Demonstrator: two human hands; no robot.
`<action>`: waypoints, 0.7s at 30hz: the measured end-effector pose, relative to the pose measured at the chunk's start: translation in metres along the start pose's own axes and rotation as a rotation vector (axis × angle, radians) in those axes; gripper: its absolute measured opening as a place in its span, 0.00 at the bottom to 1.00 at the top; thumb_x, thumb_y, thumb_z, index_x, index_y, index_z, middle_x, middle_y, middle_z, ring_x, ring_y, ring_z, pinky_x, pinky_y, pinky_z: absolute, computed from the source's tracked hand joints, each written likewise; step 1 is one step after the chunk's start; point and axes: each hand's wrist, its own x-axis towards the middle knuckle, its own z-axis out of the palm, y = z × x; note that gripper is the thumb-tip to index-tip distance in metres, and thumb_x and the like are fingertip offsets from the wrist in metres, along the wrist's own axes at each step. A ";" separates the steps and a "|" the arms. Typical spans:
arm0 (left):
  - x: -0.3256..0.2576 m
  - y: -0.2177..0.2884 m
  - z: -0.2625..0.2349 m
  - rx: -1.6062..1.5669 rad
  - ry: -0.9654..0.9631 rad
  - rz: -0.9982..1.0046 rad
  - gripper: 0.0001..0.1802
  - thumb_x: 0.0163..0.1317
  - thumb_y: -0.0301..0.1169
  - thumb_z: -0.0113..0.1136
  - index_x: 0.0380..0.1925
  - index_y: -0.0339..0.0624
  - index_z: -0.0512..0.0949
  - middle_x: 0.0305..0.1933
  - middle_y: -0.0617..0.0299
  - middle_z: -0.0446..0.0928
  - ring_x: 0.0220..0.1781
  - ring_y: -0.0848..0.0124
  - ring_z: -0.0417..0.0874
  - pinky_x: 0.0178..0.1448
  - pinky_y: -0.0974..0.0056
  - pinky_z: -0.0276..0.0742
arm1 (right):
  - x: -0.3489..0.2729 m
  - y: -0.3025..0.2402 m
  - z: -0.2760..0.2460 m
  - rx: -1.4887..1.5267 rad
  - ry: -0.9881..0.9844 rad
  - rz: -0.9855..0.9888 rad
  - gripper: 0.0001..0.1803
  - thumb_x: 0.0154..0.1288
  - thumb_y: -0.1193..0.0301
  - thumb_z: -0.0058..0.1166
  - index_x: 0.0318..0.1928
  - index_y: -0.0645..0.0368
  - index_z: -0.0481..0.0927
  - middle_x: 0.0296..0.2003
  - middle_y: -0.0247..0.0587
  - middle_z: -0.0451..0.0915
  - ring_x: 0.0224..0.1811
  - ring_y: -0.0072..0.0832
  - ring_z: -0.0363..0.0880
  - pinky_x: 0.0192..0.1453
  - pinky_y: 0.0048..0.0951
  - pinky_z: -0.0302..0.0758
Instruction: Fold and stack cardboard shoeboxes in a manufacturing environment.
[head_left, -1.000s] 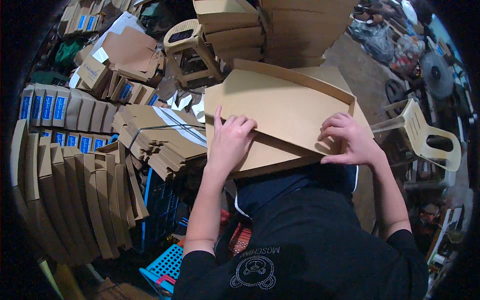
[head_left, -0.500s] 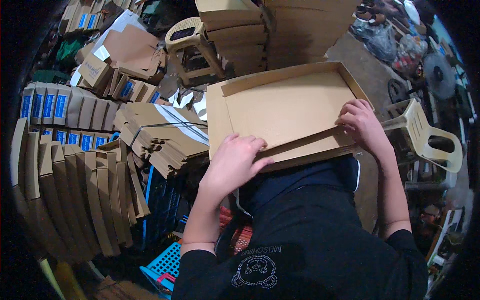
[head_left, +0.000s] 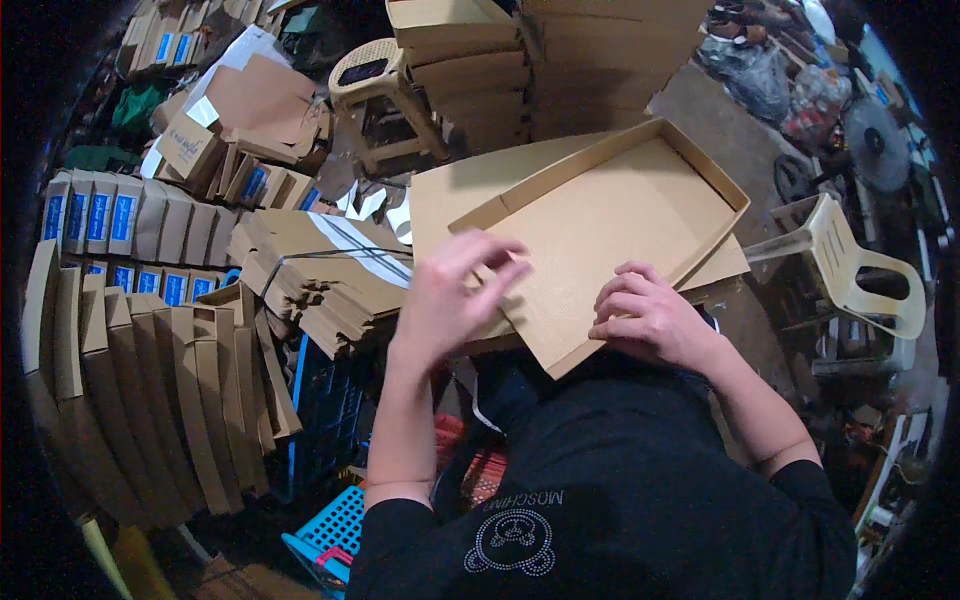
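Observation:
A shallow brown cardboard tray (head_left: 610, 230) lies turned at an angle over a flat cardboard sheet (head_left: 440, 200) across my lap. Its far and right walls stand upright, while the left end has no raised wall. Beside that left end hovers my left hand (head_left: 450, 290), slightly smeared, its thumb and fingers apart with nothing seen between them. My right hand (head_left: 655, 315) is on the tray's near long side, fingers curled over the wall there. The thumb of that hand is hidden.
A tied bundle of flat cardboard (head_left: 320, 265) lies at the left, near rows of folded boxes (head_left: 180, 370). Beyond are a plastic stool (head_left: 385, 100) with a phone on it and tall cardboard stacks (head_left: 600, 70). A cream plastic chair (head_left: 850, 270) is at the right; a blue basket (head_left: 335, 530) sits low left.
The tray has turned, its near left corner swinging toward me. My left hand has lifted off its left part, and my right hand has moved from the right corner to the near side.

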 end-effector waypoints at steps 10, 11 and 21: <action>-0.002 -0.049 -0.018 0.199 0.166 -0.256 0.19 0.70 0.34 0.71 0.58 0.41 0.85 0.45 0.51 0.89 0.49 0.58 0.89 0.55 0.55 0.84 | 0.013 -0.023 -0.013 0.150 -0.060 -0.143 0.09 0.65 0.64 0.73 0.44 0.49 0.90 0.40 0.30 0.82 0.59 0.32 0.81 0.80 0.58 0.68; 0.000 -0.042 -0.023 0.183 0.092 -0.340 0.19 0.70 0.33 0.71 0.59 0.43 0.85 0.44 0.50 0.89 0.46 0.59 0.90 0.53 0.56 0.85 | 0.014 -0.019 -0.016 0.153 -0.077 -0.122 0.10 0.65 0.63 0.74 0.45 0.48 0.90 0.40 0.30 0.82 0.59 0.33 0.81 0.80 0.58 0.67; -0.009 -0.030 -0.048 0.154 -0.251 -0.283 0.12 0.71 0.30 0.66 0.50 0.39 0.89 0.43 0.53 0.89 0.46 0.64 0.90 0.52 0.61 0.84 | -0.006 0.027 -0.058 0.109 -0.002 0.114 0.19 0.60 0.55 0.78 0.48 0.48 0.91 0.51 0.31 0.87 0.68 0.40 0.80 0.84 0.57 0.63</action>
